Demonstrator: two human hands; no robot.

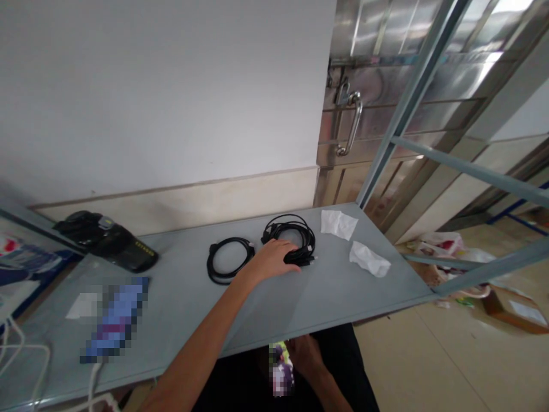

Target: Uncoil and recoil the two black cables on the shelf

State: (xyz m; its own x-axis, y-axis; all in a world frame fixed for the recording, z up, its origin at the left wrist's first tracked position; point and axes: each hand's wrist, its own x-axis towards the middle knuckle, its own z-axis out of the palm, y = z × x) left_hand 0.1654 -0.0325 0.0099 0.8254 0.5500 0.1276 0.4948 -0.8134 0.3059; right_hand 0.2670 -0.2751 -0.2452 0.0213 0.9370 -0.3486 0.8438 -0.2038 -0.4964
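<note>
On the grey table lies a bundle of coiled black cables [309, 236], and my left hand [274, 257] rests over its near side. The thumb and fingers close around part of the bundle, and plug ends stick out to the right. Just left of it sits a single coiled black cable [210, 268], partly covered by my left forearm. My right hand [302, 353] is low at my lap, below the table's front edge. Its fingers are largely hidden, and a blurred colourful patch [281, 369] shows beside it.
Two crumpled white tissues [369, 259] lie on the right of the grey table [274, 315]. At left are a black bottle-like object [114, 243], a pixelated blue item [118, 320] and white cables [92, 383]. A metal frame post [386, 149] rises at right. A cardboard box [517, 309] stands on the floor.
</note>
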